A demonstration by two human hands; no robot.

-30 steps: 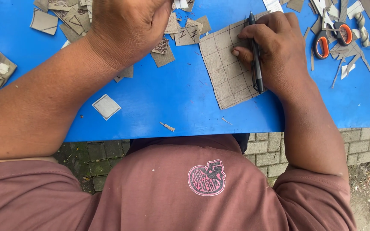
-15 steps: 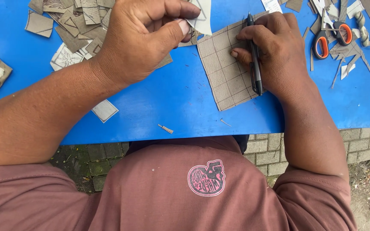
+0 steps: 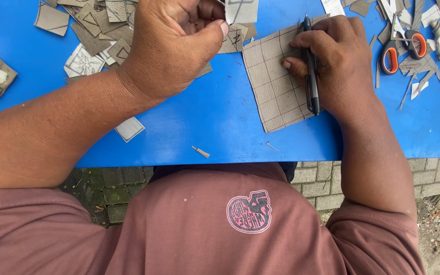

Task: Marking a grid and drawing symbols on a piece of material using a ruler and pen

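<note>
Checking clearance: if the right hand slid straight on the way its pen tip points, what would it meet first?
Probably the small pale paper slip at the blue table's far edge, beyond the gridded grey sheet under the right hand; depth unclear.

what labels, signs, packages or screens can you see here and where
Shirt print: round pink and black emblem on the chest of the brown shirt, bottom centre.
Small card: pale piece with dark pen marks, pinched in the left hand, top centre.
Paper slip: white, at the top edge above the right hand.
No packages or screens.
</note>
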